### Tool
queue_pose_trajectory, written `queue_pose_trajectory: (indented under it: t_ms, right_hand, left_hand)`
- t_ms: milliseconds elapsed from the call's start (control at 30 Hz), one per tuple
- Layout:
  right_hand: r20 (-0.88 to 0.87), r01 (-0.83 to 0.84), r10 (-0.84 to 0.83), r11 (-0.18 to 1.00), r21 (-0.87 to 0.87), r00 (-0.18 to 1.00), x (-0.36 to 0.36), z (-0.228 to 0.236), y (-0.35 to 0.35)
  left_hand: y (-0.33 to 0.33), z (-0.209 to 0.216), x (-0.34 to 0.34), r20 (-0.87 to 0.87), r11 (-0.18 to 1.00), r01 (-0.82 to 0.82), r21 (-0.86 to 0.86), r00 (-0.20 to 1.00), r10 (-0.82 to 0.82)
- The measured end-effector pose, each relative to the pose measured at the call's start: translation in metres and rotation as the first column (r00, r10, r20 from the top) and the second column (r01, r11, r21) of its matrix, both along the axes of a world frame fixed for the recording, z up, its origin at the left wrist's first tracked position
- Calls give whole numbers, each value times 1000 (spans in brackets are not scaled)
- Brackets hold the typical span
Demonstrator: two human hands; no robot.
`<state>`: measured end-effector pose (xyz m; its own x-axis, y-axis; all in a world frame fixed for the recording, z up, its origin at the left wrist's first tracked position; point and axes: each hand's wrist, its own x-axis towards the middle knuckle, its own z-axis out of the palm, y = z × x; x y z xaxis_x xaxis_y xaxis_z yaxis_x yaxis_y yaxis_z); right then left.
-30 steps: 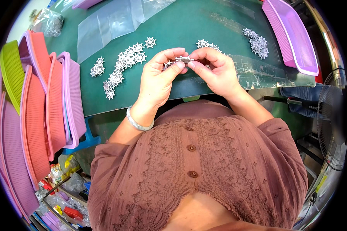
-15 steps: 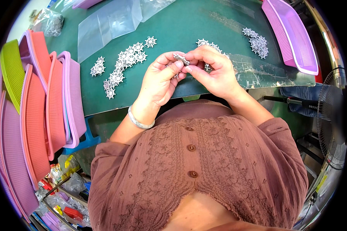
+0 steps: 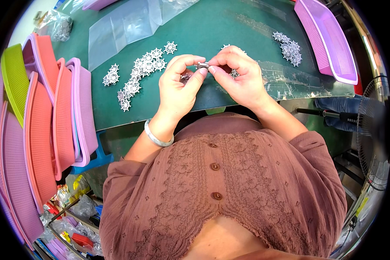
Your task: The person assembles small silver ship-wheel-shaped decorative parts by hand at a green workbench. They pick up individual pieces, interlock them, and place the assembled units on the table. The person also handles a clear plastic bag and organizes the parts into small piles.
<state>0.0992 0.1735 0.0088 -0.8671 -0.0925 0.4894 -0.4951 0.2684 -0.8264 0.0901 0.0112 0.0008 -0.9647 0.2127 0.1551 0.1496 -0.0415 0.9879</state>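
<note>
Over the table's front edge my left hand (image 3: 177,84) pinches a small silver ship's-wheel charm (image 3: 202,65) between thumb and fingers. More silver metal pieces (image 3: 185,78) sit tucked in its curled fingers. Thumb and fingertips of my right hand (image 3: 242,78) close on the charm's other end. The charm is tilted nearly edge-on, so its face is hidden. Partly covered by the right hand, a few wheel charms (image 3: 234,73) lie on the table behind it. To the left spreads a long cluster of wheel charms (image 3: 136,71), with a smaller group (image 3: 111,75) beside it.
Another charm pile (image 3: 290,50) lies at the right, near a purple basket (image 3: 329,47). Clear plastic bags (image 3: 121,37) rest on the green table (image 3: 195,32). Stacked coloured baskets (image 3: 41,117) crowd the left side. A fan (image 3: 372,134) stands at the far right.
The charm has been turned to lie flatter between my fingertips. My left hand has rotated slightly, showing the pieces in its curled fingers. The charms on the table stay put.
</note>
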Motion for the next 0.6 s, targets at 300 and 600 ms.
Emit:
queue_pose_trajectory:
  t_ms: [300,600]
  right_hand:
    - [-2,-45,45,999,-5,999,-1,1,-2]
    - [-87,-9,9,1000,-8,996,-3,3,-5]
  left_hand:
    - [-6,-5,-5,208,915,50,400,967,-144]
    - [-6,-11,-8,309,831,78,551,906,-290]
